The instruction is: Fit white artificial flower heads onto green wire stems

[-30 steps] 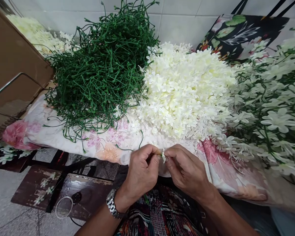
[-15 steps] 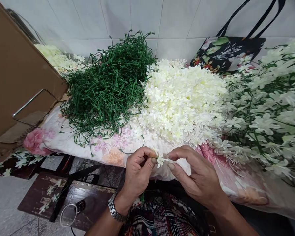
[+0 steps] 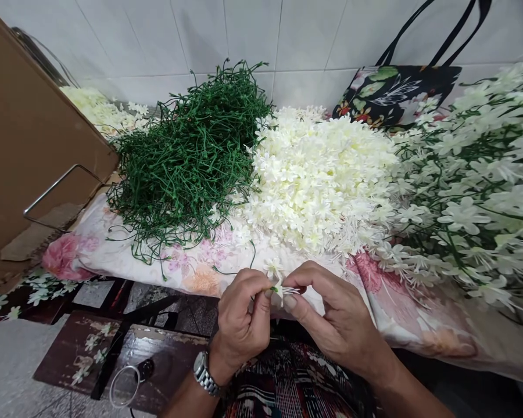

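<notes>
Between my two hands is a small white flower (image 3: 279, 292) with a green base and thin white stamens. My left hand (image 3: 246, 313), with a metal watch at its wrist, pinches the green base. The thumb and forefinger of my right hand (image 3: 326, 310) close on the stamens at the other side. Just beyond my fingertips another white flower (image 3: 273, 267) lies on the floral cloth (image 3: 157, 261). Behind are a pile of green stems (image 3: 192, 151) at the left and a heap of loose white petals (image 3: 322, 174) in the middle.
Finished-looking white flowers on green stems (image 3: 466, 215) fill the right side. A cardboard box (image 3: 35, 133) stands at the left, a black floral bag (image 3: 401, 96) against the tiled wall. Below left, a brown stool (image 3: 165, 360) holds a clear round-rimmed thing.
My right hand has moved left and closed on the flower's stamens. My left hand has shifted slightly down and turned, and the green base now shows at its fingertips.
</notes>
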Available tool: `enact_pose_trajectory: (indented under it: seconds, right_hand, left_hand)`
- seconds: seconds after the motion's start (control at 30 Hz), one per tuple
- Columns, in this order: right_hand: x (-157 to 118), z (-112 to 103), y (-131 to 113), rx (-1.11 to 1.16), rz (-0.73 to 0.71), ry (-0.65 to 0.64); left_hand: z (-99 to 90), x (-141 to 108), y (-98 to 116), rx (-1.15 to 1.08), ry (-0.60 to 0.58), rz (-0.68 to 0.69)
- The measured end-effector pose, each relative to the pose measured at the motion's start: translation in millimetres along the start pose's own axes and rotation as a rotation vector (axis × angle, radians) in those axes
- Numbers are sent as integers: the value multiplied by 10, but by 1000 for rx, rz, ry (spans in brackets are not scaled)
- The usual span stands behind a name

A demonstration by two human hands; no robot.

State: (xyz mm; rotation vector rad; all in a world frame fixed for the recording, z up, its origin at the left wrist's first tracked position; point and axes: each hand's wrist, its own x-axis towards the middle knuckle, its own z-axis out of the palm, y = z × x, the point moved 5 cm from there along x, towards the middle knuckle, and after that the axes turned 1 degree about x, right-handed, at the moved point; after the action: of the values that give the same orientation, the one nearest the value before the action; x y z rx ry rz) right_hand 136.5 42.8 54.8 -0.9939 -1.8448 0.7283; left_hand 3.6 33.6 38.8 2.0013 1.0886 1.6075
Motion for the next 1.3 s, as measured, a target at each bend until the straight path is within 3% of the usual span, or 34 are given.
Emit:
enact_pose_trajectory:
  seconds: [0.33, 0.83, 1.03, 1.17, 1.3]
  right_hand:
    - [25, 40, 5, -62, -44, 9]
    - [0, 155, 164, -161, -99, 59]
    - [117, 135, 25, -177, -173, -5]
    - [177, 72, -82, -221, -232, -49]
    - [130, -222, -12, -280, -183, 37]
  left_hand:
    - [27, -8, 12, 83, -48, 46]
    - [127, -29, -149, 55, -56, -113]
    - [64, 101, -100, 11, -109, -259]
    - [-39, 100, -164, -89, -156, -506]
    - [-215, 14, -344, -352, 78, -763]
